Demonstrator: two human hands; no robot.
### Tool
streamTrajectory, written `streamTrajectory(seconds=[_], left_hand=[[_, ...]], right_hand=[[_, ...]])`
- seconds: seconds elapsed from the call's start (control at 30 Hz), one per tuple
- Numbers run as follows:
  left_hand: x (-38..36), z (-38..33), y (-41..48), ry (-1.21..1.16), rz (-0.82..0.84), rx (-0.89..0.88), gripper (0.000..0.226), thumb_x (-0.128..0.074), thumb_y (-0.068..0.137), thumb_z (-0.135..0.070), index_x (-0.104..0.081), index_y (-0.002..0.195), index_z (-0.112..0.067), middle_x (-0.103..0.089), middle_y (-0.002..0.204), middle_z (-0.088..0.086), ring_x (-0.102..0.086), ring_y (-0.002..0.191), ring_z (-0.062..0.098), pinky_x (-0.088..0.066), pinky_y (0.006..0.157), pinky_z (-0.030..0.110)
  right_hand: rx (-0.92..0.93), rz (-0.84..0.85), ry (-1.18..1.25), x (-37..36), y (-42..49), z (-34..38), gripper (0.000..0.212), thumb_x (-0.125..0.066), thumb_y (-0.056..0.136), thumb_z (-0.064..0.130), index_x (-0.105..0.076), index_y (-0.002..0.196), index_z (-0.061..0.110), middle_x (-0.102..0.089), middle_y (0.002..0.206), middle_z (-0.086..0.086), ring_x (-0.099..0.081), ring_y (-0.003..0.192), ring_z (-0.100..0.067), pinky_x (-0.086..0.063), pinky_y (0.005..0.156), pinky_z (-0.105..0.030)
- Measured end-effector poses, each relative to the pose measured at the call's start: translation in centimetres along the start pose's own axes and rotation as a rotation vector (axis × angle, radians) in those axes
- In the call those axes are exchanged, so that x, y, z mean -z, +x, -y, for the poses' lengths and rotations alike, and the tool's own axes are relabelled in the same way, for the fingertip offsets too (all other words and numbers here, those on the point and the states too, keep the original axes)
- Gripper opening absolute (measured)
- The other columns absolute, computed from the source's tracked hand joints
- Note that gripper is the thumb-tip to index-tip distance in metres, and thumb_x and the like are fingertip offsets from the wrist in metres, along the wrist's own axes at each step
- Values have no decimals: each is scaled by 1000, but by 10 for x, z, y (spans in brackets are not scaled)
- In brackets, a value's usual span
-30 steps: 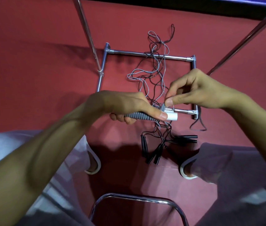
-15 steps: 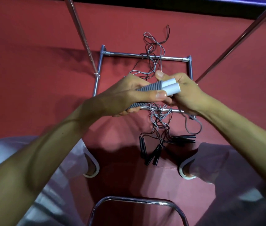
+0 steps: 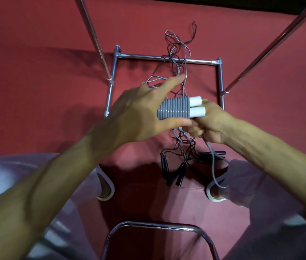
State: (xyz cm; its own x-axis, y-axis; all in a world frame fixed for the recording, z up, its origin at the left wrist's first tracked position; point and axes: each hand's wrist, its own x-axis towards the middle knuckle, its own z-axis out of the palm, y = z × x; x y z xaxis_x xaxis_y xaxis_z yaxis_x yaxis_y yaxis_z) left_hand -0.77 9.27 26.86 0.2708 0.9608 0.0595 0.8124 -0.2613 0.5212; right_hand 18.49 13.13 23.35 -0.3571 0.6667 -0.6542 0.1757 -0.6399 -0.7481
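Left hand (image 3: 137,117) pinches both grey handles (image 3: 173,109) thumb-to-fingers, right hand (image 3: 210,124) at their 4 o'clock fisted round the cord (image 3: 212,167).

- A red carpeted floor (image 3: 35,72) fills the view.
- A rectangular chrome tube frame (image 3: 167,59) lies flat on it.
- A tangle of thin grey and black cords (image 3: 176,45) lies over the frame's far bar and across the carpet.
- Several black handles (image 3: 164,166) lie bunched at the tangle's near end.
- Two feet in white-edged shoes (image 3: 106,192) rest on either side of the handles.
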Motion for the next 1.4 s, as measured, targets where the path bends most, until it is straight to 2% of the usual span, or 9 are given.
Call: streamTrajectory(seconds=[0.13,0.27,0.4,0.53,0.7,0.9,1.0,1.17,1.4], left_hand=[[-5,3,-4,15,112,-159,77,-56,90,-70,-23,157,-52,-41,58,-7,-41,55,2,-26,61,26],[-12,6,4,-151,151,-81,60,-60,86,-68,-45,144,-56,-59,67,-1,-50,60,14,-46,64,31],[-15,6,9,-433,152,6,42,-72,88,-50,-64,127,-37,-69,87,-2,-64,79,19,-54,77,40],[-11,4,16,-771,65,199,32,-77,90,-33,-72,122,-29,-62,70,-13,-50,54,1,-43,50,19],[22,20,24,-1014,268,713,32,-61,94,-59,-68,102,-29,-50,64,1,-23,31,3,-19,34,9],[41,26,28,-1310,518,779,29,-52,97,-58,-61,101,-30,-44,63,-3,-20,30,-2,-12,29,8],[45,26,29,-1320,543,766,31,-51,97,-59,-63,97,-30,-44,63,-3,-20,30,-2,-11,30,7],[37,25,30,-1148,480,737,33,-56,95,-60,-61,96,-27,-47,63,-1,-20,30,1,-15,31,7],[20,28,33,-1035,416,765,42,-64,89,-64,-61,104,-25,-52,65,-1,-25,32,2,-18,33,8]], right_hand=[[-55,12,34,2,-6,-8,38,-27,93,-11,-49,71,11,-33,46,-1,-25,35,-5,-11,40,-14],[-73,45,113,6,-5,-8,37,-28,95,-6,-49,71,14,-32,45,3,-23,36,-4,-9,40,-17],[16,-31,-15,1,3,-2,31,-29,93,-2,-45,73,15,-35,46,1,-24,39,-8,-12,40,-16],[156,-280,-253,0,9,12,42,-45,99,15,-54,59,13,-51,53,-9,-34,46,-17,-19,44,-23],[623,-527,-737,16,2,15,25,-72,89,37,-67,73,18,-61,59,3,-49,52,-11,-41,57,-28],[1180,-428,-1056,29,-4,22,10,-75,92,18,-78,92,9,-57,72,7,-48,62,-7,-40,63,-23],[997,-349,-949,35,-9,32,18,-76,93,22,-79,88,5,-59,60,6,-43,50,-2,-35,56,-15],[34,65,-136,38,-11,44,36,-69,82,30,-71,97,-3,-65,59,-1,-27,28,-4,-9,39,-19],[209,-81,-564,34,-5,37,32,-56,105,23,-71,91,-1,-71,61,-10,-63,43,-22,-44,41,-21]])
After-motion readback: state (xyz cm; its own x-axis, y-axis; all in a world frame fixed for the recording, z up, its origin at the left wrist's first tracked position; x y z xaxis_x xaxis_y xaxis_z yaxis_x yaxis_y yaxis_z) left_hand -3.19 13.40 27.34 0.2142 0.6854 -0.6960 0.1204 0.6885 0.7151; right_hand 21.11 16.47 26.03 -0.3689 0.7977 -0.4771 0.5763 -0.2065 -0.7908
